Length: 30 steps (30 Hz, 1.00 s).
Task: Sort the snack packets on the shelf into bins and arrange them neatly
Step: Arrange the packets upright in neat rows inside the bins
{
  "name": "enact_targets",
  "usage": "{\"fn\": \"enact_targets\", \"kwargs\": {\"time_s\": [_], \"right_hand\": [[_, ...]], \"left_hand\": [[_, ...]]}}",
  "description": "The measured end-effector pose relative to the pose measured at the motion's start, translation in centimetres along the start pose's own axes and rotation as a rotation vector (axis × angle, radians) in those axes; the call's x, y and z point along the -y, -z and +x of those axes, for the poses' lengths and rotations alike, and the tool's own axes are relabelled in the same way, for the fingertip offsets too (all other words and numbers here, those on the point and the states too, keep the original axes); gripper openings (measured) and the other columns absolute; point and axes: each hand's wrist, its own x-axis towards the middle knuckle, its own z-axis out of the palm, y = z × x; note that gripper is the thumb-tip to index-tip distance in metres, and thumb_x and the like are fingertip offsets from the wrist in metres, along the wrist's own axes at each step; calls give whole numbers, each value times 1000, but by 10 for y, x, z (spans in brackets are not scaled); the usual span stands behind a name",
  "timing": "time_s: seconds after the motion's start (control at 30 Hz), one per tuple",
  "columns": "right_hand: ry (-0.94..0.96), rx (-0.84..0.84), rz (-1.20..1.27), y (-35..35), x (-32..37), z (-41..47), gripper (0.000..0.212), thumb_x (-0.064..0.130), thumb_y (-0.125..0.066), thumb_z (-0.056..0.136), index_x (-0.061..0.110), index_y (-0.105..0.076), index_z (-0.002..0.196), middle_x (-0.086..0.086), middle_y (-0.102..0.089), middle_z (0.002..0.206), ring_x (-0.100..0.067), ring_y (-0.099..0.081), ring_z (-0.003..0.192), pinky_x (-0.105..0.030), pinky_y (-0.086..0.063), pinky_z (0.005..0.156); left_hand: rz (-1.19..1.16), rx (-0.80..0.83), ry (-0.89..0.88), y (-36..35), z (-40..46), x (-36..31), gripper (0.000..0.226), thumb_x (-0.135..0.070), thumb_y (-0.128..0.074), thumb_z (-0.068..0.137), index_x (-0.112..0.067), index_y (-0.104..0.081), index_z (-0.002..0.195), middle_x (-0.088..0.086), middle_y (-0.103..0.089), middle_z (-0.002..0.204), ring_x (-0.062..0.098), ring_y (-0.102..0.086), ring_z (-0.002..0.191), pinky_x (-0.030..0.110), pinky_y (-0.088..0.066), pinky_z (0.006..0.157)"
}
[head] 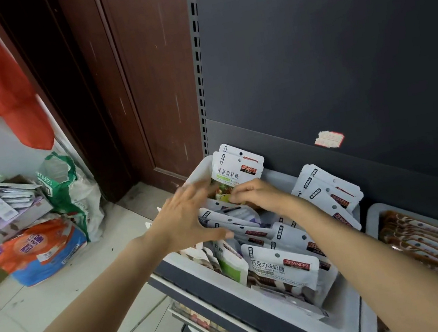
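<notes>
Left hand point(189, 220) motion-blurred at the fingers point(197, 188); second bin point(372, 217) cut off at right edge.

packets point(282, 266) in left bin point(345, 318), second bin point(372, 217) right

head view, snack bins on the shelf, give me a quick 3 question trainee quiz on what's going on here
1. True or false: the right hand pinches the lower edge of an upright packet at the back of the white bin.
2. Where is the left hand? A) on the floor sack B) fingers spread against packets at the bin's left side C) in the brown-packet bin
3. Fill in: the neighbouring bin on the right holds ____ packets.

Key: 1 true; 2 B; 3 brown
</notes>
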Motion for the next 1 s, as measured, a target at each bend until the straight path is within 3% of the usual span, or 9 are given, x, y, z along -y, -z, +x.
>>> {"fn": "enact_targets", "kwargs": {"time_s": [0.07,0.2,0.3,0.4,0.57,0.7,0.8,0.9,1.0], "right_hand": [[-7,-57,58,5,-3,1,13,22,-56,94,19,-68,96,6,-67,98,-7,-60,98,-17,-43,84],[2,-430,-265,16,-16,13,41,18,-57,92,19,-49,132,0,-47,137,-17,-45,127,-25,-35,96],[8,-437,-501,17,-20,20,64,18,-59,91,18,-28,147,-2,-23,153,-21,-23,139,-29,-24,109],[-49,-468,-562,13,-19,26,73,21,-63,89,14,-21,149,-9,-27,148,-26,-24,135,-33,-26,108],[-135,-595,-557,17,-14,31,53,25,-70,83,11,-48,129,-14,-40,133,-30,-34,123,-35,-35,100],[-110,-591,-474,15,-14,27,26,15,-63,89,9,-50,110,-12,-55,125,-28,-51,116,-33,-46,82],[-71,-606,-442,10,-13,23,11,13,-59,92,14,-51,100,-9,-64,117,-27,-60,105,-38,-54,78],[-29,-732,-490,16,-7,14,7,13,-57,93,13,-52,97,-5,-65,111,-25,-60,102,-33,-50,67],[35,-858,-586,26,-4,6,9,14,-58,92,11,-51,98,-3,-62,111,-21,-58,102,-22,-35,56]], "left_hand": [[15,162,16,4,1,3,92,-91,-32,51,-46,-43,131,-15,-46,139,12,-40,129,38,-27,108],[51,225,-15,3,-7,8,84,-89,-29,55,-46,-50,124,-21,-53,127,6,-49,117,36,-29,106],[55,229,-17,3,-12,8,78,-86,-31,57,-46,-52,121,-24,-54,123,4,-50,113,33,-30,103],[75,265,-11,4,-14,8,76,-86,-34,59,-45,-53,120,-25,-55,122,4,-50,113,32,-29,102],[77,284,-6,6,-15,6,65,-78,-45,68,-43,-53,122,-22,-55,125,6,-50,115,33,-29,103],[77,285,-4,6,-14,5,64,-77,-46,70,-42,-52,123,-22,-54,126,5,-50,115,32,-29,103],[59,262,-4,6,-15,5,72,-81,-38,64,-43,-52,123,-22,-54,125,5,-50,115,32,-29,102],[50,243,-6,5,-15,6,85,-86,-30,54,-42,-52,123,-23,-54,125,5,-49,115,31,-31,102],[34,243,1,7,-14,5,85,-87,-29,52,-43,-53,122,-23,-54,122,4,-50,113,31,-33,100]]}}
